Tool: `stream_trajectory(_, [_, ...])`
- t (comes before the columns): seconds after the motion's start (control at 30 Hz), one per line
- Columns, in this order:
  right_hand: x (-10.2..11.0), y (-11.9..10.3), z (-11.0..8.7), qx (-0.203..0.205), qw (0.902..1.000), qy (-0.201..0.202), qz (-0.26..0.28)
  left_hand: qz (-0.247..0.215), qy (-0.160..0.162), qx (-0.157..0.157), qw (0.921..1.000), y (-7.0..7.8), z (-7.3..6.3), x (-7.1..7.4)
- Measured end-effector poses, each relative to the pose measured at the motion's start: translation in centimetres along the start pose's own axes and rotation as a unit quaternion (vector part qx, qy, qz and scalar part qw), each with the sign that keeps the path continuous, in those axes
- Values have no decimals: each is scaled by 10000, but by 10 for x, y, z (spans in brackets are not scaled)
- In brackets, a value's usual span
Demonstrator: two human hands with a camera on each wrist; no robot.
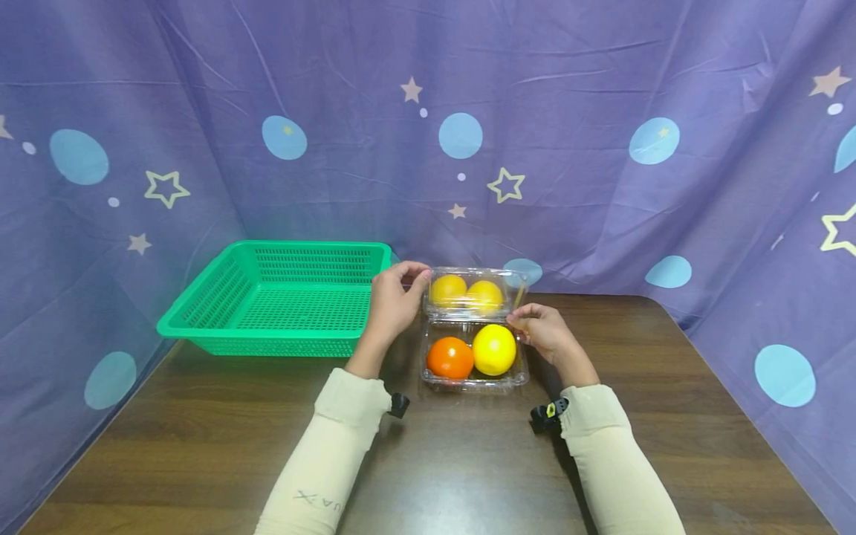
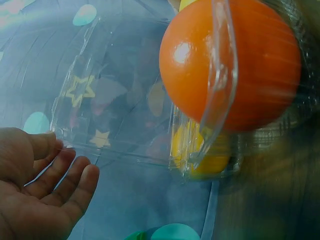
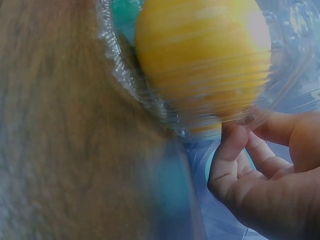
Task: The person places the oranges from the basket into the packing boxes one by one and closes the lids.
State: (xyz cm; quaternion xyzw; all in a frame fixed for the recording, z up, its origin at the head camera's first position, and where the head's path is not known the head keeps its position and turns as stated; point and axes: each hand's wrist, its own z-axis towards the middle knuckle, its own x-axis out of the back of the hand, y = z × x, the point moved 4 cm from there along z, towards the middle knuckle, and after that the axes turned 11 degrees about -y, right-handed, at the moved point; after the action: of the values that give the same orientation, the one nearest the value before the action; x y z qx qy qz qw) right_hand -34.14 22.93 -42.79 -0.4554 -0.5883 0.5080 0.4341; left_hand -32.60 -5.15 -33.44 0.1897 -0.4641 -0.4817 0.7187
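Note:
A clear plastic clamshell box [image 1: 475,384] sits on the table with its lid [image 1: 476,272] raised at the back. In its front half lie a round orange fruit [image 1: 450,358] and a round yellow fruit [image 1: 494,350]. Two yellow-orange fruits [image 1: 449,290] show through the lid plastic behind them. My left hand [image 1: 394,297] pinches the lid's upper left edge between thumb and forefinger, other fingers loosely bent in the left wrist view. At the box's right side, my right hand [image 1: 545,331] pinches a clear plastic edge with thumb and forefinger, beside the yellow fruit [image 3: 202,55].
A green slotted plastic basket [image 1: 301,346] stands to the left of the box, close to my left forearm. Behind the brown wooden table [image 1: 642,416] hangs a purple curtain [image 1: 562,67] with stars and blue dots.

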Motion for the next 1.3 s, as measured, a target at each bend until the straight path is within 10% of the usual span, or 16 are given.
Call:
stream_trajectory(0.6, [8, -27, -14, 59, 9844, -155, -1749, 98, -504, -229, 9984, 0, -3, 5])
stream_trajectory(0.87, [10, -73, -46, 689, 9260, 199, -3707, 241, -743, -566, 9953, 2, -6, 8])
stream_trajectory(1.3, [-13, -121, -84, 1899, 8651, 479, -4618, 735, -1190, -916, 9859, 7, -15, 13])
